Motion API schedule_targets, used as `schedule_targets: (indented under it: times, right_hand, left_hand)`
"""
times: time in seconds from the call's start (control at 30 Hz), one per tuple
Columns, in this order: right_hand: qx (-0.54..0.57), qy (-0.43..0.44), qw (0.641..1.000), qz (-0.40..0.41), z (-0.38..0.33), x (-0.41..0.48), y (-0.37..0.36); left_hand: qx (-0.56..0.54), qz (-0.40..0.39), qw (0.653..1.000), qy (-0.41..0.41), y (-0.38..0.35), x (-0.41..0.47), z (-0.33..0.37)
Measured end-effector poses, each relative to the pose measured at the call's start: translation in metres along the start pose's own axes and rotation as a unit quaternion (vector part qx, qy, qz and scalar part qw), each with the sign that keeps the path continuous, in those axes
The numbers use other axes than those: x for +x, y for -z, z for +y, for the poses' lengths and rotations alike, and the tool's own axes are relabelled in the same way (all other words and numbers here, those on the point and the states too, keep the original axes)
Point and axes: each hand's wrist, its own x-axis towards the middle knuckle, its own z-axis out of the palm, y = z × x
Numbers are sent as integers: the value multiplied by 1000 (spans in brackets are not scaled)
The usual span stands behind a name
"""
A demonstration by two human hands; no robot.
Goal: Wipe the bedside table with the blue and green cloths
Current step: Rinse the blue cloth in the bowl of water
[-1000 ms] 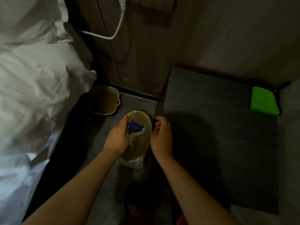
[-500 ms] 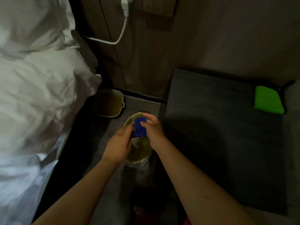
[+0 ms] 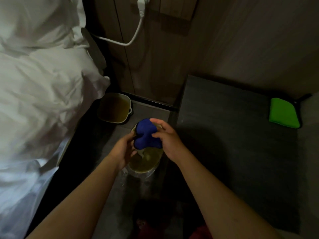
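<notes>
Both hands close on the bunched blue cloth at the middle of the frame, held above a round container of yellowish liquid on the floor. The left hand grips the cloth's lower left end with curled fingers; the right hand pinches its right side, thumb and fingertips pressed into the fabric (a pale strip hangs below the cloth, too dim to identify). The green cloth lies folded at the right edge of the dark bedside table, well apart from the hands. A second tub sits on the floor above the container, just beside the white bedding filling the left. The bottom of the frame is too dark to read.
</notes>
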Motion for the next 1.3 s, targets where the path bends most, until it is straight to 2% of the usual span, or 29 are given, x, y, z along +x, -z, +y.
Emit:
schedule_targets:
  times: [0.13,0.27,0.37,0.47,0.6,0.73,0.87,1.1,1.2,1.3]
  right_hand:
    - [-3,-2,1000,-14,-4,-4,4]
    - [76,-9,996,-46,-12,-9,7]
    - [90,2,995,-52,-15,-11,7]
    - [75,0,996,-48,-14,-10,9]
    - [95,-4,994,-51,-18,-13,12]
    - [91,-3,994,-56,-18,-15,15]
    - [67,-11,996,-49,-14,-13,19]
    - [21,-13,998,-51,-17,-17,19]
    - [6,-9,999,-51,-21,-22,23]
    - [-34,1,999,-14,-26,-26,30]
  left_hand:
    - [80,-8,995,64,8,-1,5]
    - [142,-57,984,88,10,-5,7]
    - [89,-55,994,34,3,-10,9]
    - [29,-62,997,37,4,-9,11]
    - [69,-100,989,80,6,-8,9]
    - [65,-117,990,45,2,-12,7]
    - [10,-111,994,-5,2,-12,10]
    - [35,-81,996,33,-4,-14,11]
    - [45,-38,998,-20,-10,-16,11]
    - [26,9,995,-97,-20,-25,17]
